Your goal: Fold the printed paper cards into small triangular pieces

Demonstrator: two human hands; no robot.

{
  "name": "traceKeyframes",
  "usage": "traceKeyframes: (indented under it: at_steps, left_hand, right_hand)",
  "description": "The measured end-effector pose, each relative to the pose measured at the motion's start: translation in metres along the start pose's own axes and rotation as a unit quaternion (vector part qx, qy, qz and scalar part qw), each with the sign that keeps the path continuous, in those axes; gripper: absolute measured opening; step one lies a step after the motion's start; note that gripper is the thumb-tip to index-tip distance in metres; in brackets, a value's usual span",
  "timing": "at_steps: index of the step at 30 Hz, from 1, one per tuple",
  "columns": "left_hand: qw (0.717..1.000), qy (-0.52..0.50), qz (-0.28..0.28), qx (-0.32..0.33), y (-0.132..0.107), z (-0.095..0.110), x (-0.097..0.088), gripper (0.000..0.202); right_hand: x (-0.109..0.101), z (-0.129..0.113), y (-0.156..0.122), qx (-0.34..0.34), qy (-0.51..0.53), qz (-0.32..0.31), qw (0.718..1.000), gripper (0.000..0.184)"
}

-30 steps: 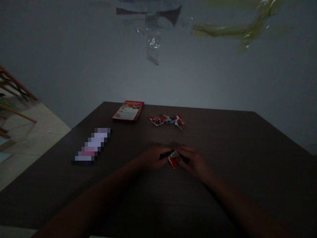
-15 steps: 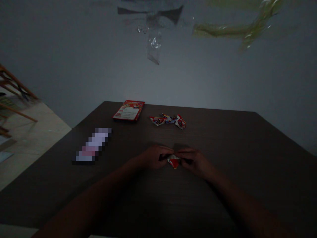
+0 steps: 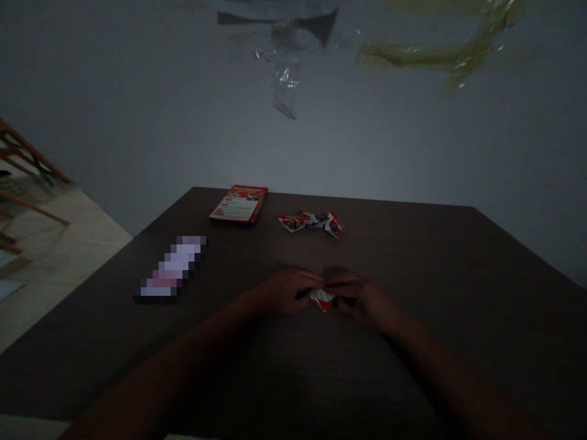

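Red-and-white folded paper [image 3: 321,299] sat pinched between left hand [image 3: 284,292] and right hand [image 3: 362,299]; even fingertip pressure would likely crease it cleanly.

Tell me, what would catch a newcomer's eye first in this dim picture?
Mid-table, the left hand and right hand meet, pinching a small red-and-white folded paper piece between them on the dark brown wooden table. Beyond them, near the far edge, lie a flat red printed card and, to its right, a cluster of crumpled red-and-white papers.

Probably a dim home room: dark wooden table [image 3: 413,342], tiled floor [image 3: 55,244].
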State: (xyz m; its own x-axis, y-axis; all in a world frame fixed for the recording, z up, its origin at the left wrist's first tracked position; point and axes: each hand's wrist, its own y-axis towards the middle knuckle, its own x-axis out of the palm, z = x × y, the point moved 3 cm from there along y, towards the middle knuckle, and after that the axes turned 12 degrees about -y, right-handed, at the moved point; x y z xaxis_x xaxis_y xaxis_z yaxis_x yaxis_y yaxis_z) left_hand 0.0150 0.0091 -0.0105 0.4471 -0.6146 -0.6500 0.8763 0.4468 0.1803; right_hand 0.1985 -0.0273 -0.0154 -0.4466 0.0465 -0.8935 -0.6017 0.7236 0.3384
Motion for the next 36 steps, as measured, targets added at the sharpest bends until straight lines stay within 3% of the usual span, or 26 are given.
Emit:
traceKeyframes:
  at_steps: [24, 30, 36]
  left_hand:
    - [0.990, 0.127, -0.053, 0.005, -0.001, 0.013, 0.001, 0.051]
    - [0.990, 0.140, -0.020, 0.007, -0.001, 0.013, 0.004, 0.028]
    - [0.991, 0.132, -0.008, -0.009, 0.001, 0.013, 0.006, 0.035]
  right_hand:
    - [-0.006, -0.010, 0.000, -0.025, -0.072, -0.057, 0.995, 0.038]
    - [-0.008, -0.015, 0.001, -0.017, -0.076, -0.069, 0.995, 0.027]
    - [-0.009, -0.018, 0.003, 0.009, -0.072, -0.052, 0.996, 0.021]
